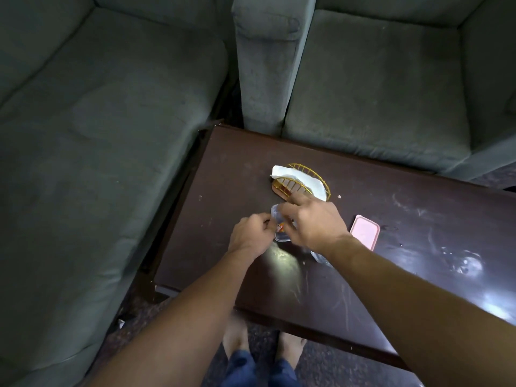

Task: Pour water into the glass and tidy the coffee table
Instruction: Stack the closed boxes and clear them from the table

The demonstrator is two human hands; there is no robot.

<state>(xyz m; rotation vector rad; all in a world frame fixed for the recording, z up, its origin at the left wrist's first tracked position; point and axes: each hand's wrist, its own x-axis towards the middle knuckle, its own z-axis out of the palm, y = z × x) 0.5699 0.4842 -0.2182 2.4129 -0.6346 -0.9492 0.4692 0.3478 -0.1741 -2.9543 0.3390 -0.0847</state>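
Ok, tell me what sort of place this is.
Probably a home living room: grey-green upholstered sofas stand along two sides of a dark brown wooden coffee table, which carries a gold wire napkin holder with white napkins.

1. The tabletop [363, 275] is showing dark, glossy wood, throwing back glare and carrying fine scratches and pale smears.
2. The napkin holder [307, 170] is gleaming as thin gold metal wire; its napkins [282, 171] are looking like matt white paper.
3. The container [275, 212] is looking like clear, smooth plastic, and the pink lid [364, 231] to its right like matt plastic.
4. The sofas [97, 135] on the left and far side are showing matt grey-green cloth.
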